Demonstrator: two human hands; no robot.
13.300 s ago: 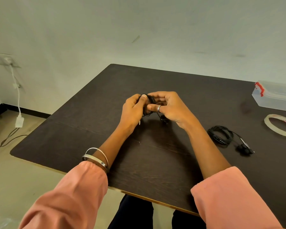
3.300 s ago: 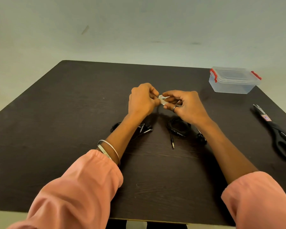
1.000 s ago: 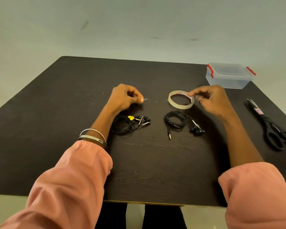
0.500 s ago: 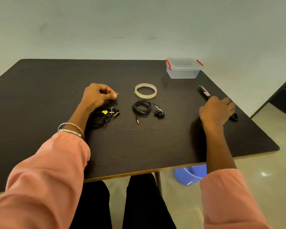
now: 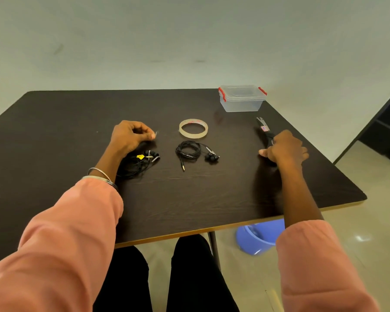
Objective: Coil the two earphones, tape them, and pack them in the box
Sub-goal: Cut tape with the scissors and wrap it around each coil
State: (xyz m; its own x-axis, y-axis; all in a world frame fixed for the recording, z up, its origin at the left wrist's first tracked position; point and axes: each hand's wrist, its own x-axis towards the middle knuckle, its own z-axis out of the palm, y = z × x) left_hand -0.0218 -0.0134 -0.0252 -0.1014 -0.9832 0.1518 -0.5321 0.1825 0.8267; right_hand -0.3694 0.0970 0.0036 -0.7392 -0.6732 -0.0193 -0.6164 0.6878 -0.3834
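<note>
Though its writing is unreadable, a sticker on scissors point(image 5: 265, 133) in the right hand's point(image 5: 284, 149) grip; left hand point(image 5: 131, 136) pinching tape.

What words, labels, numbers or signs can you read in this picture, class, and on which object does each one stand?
Nothing can be read.
Scissors: small sticker on the blade, too blurred to read.
Tape roll: reddish print on the inner core, too small to read.
Left earphone: yellow tag with a dark mark, unreadable.
Box: no text visible.
</note>
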